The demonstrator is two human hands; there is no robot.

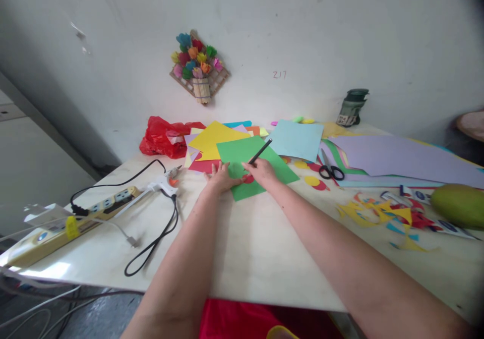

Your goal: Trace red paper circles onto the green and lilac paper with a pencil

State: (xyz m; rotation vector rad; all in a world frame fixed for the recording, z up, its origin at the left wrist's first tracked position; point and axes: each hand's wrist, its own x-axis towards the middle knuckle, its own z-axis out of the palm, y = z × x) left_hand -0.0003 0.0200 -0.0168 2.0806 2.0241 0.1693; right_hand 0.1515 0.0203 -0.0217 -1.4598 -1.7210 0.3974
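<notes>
Wall: pale and plain [242,16], behind the grip, with small red marks and a bunch of bright flowers [196,59] hung up past the grip, to its left.
Table: a pale top [272,258], under both hands.
Right hand: it [261,171] grasps a black pen [262,150] in its fingers. One end of the pen pokes up past the hand; the low end is hidden.
Left hand: it [219,177] lies just left of the grip, fingers spread, pressing down and holding nothing up. Its thumb reaches to the red paper piece.
Green paper: one flat sheet [282,171], right under the grip.
Red paper piece: small [248,178], on the green paper, between the two hands and just below the pen.
Left of the grip: yellow paper [212,139] just past the left hand, a red bag [161,139] farther off, then a white glue gun [166,183] and a long power strip [28,250] nearer the table's left end.
Right of the grip: a light blue sheet [297,139], paper circles [312,180], black scissors [331,173], big purple paper [401,157], paper scraps [363,214] and a green fruit [461,205] farthest right.
Bottle: dark green [352,109], far past the grip, to its right, by the wall.
</notes>
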